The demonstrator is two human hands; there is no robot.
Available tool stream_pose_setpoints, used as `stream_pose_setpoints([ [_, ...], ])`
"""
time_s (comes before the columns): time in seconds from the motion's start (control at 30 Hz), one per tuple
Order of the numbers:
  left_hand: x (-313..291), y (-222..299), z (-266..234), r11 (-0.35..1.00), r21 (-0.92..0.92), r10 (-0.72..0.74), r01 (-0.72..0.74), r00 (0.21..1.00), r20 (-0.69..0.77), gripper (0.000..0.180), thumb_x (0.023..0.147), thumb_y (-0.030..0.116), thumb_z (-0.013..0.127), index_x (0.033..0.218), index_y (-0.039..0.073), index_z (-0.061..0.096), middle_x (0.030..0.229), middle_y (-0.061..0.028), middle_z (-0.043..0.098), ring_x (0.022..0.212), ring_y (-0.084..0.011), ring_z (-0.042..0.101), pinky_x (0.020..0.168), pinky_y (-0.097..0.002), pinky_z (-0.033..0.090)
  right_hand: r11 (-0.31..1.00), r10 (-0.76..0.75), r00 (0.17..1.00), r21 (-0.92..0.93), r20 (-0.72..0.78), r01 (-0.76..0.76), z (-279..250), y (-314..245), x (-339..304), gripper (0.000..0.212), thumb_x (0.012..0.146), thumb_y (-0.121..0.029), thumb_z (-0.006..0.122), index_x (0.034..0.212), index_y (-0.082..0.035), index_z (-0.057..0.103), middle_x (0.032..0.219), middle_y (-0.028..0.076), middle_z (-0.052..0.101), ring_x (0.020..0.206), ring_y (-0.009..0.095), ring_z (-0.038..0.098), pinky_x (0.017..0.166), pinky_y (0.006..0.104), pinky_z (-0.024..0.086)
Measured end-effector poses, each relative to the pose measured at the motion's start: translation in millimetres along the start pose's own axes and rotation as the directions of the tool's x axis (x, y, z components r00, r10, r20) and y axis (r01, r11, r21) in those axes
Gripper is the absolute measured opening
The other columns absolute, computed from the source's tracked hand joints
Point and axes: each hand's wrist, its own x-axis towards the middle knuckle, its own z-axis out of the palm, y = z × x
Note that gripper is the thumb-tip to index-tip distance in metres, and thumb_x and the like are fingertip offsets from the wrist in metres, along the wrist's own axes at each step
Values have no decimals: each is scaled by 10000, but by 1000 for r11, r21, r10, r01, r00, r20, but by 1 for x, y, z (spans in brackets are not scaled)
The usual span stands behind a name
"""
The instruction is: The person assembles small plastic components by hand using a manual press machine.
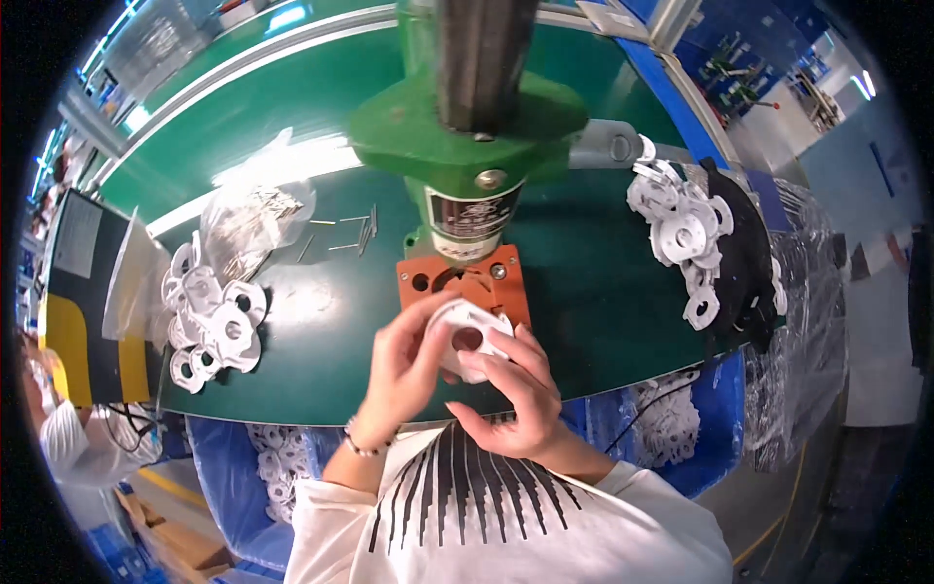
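Both my hands hold one white plastic part [449, 362] with a round hole through its middle. My left hand [407, 362] grips its left side between thumb and fingers. The fingers of my right hand [520, 389] press on its right side and lower front. Just beyond the part sits an orange fixture block [511, 284] with round holes, partly hidden by my hands. Above that block stands a green press [467, 146] with a dark column.
White parts are piled on the bench at left [229, 331] and right [681, 234], the right pile beside a black bag [744, 263]. Metal pins [365, 237] lie near a clear plastic bag [277, 209]. Blue bins [224, 487] of white parts stand below the bench's front edge.
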Motion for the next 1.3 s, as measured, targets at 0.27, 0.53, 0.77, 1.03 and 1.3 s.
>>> stream_pose_setpoints([
  [0.27, 70, 10, -26, 713, 513, 301, -479, 869, 393, 99, 756, 78, 633, 829, 15, 652, 789, -143, 615, 693, -326, 583, 626, -344, 480, 999, 6, 998, 45, 60, -9, 0, 0, -30, 604, 680, -57, 696, 1213, -13, 414, 1180, 170, 541, 1151, 348, 448, 968, 433, 362],
  [0.53, 54, 16, -29, 516, 740, 489, -432, 857, 159, 161, 712, 81, 667, 864, 34, 641, 992, -117, 607, 880, -300, 555, 762, -379, 433, 989, 110, 994, -103, -2, -109, -9, 13, -38, 509, 670, -23, 657, 1132, 25, 450, 1120, 213, 554, 1076, 394, 506, 928, 453, 399],
  [0.77, 14, 0, 0, 409, 814, 429, -412, 874, 226, 477, 659, 158, 716, 1093, 36, 560, 1220, -147, 514, 1149, -306, 464, 1012, -481, 254, 990, 121, 993, -71, 13, -120, -1, 26, -37, 545, 680, -87, 701, 1163, 4, 466, 1239, 206, 475, 1146, 396, 454, 962, 443, 375],
  [1.03, 32, 7, -24, 447, 643, 316, -622, 782, 537, 435, 654, 105, 672, 1066, 9, 573, 1208, -124, 531, 1143, -320, 458, 975, -502, 291, 999, 45, 998, -23, -36, -46, 1, 37, -44, 550, 690, -120, 711, 1160, 9, 458, 1236, 218, 472, 1149, 397, 457, 963, 460, 384],
  [1.3, 30, 22, -11, 222, 742, 318, -633, 766, 559, 421, 621, 144, 666, 1008, -5, 594, 1164, -124, 554, 1053, -306, 511, 925, -469, 350, 998, 55, 998, -29, -35, -57, 0, 38, -43, 513, 700, -102, 696, 1145, 11, 467, 1227, 218, 478, 1140, 398, 465, 959, 469, 390],
])
